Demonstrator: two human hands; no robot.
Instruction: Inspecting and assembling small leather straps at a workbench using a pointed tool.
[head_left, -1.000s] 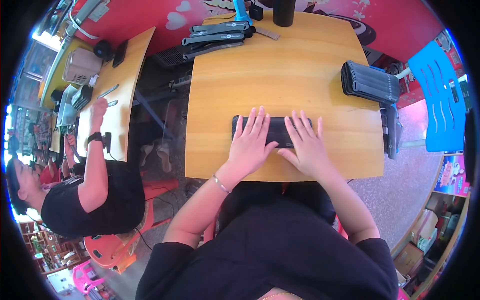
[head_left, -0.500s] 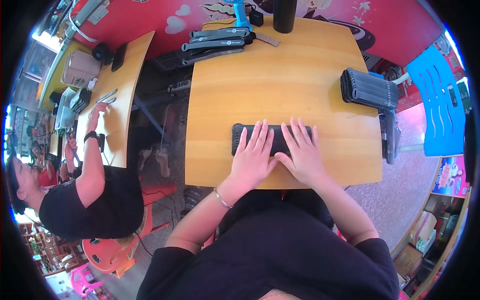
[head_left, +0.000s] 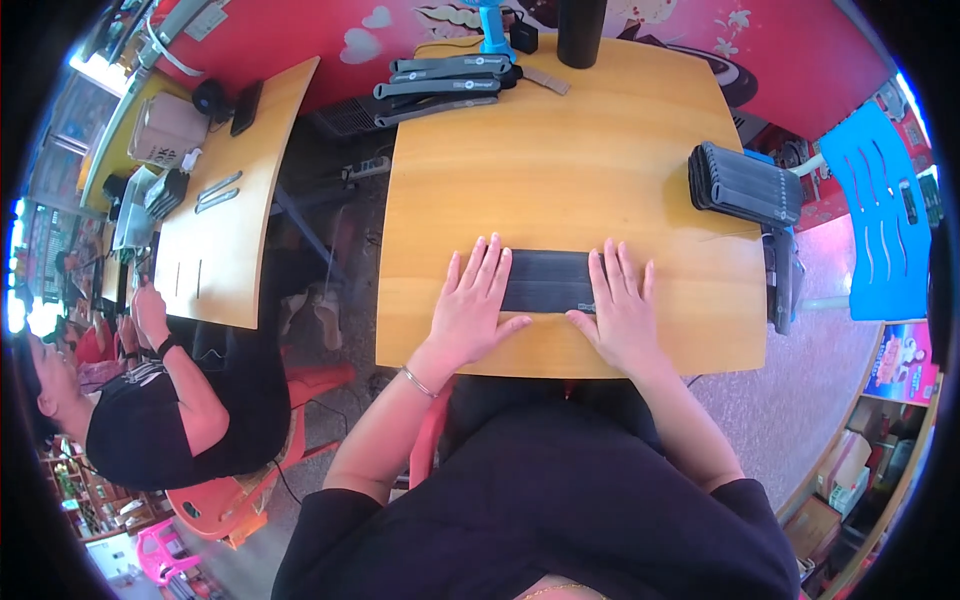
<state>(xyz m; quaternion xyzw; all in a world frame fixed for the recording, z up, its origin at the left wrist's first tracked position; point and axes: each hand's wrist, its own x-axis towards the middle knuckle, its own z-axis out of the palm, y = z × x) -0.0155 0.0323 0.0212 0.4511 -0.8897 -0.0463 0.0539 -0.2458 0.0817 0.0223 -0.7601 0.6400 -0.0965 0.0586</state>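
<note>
A flat, dark rectangular folded piece [head_left: 547, 280], which looks like soft banded material, lies on the wooden table in front of me. A small light mark shows near its lower right corner. My left hand [head_left: 472, 300] rests palm down over its left end, fingers stretched and thumb pointing inward. Over the right end lies my right hand [head_left: 622, 310], also flat with the fingers spread. Both ends of the piece are hidden under my hands. Neither hand grips it.
A stack of similar dark folded pieces [head_left: 745, 185] sits at the table's right edge. Grey and black straps [head_left: 445, 88] lie at the far left, near a black cylinder [head_left: 579, 35]. A blue chair back [head_left: 873, 215] stands right. A co-worker [head_left: 180, 400] sits at another table, left.
My hands have slid apart from the middle of the dark piece to its two ends, uncovering its centre. The co-worker's hand has drawn back from the grey strips on the other table.
</note>
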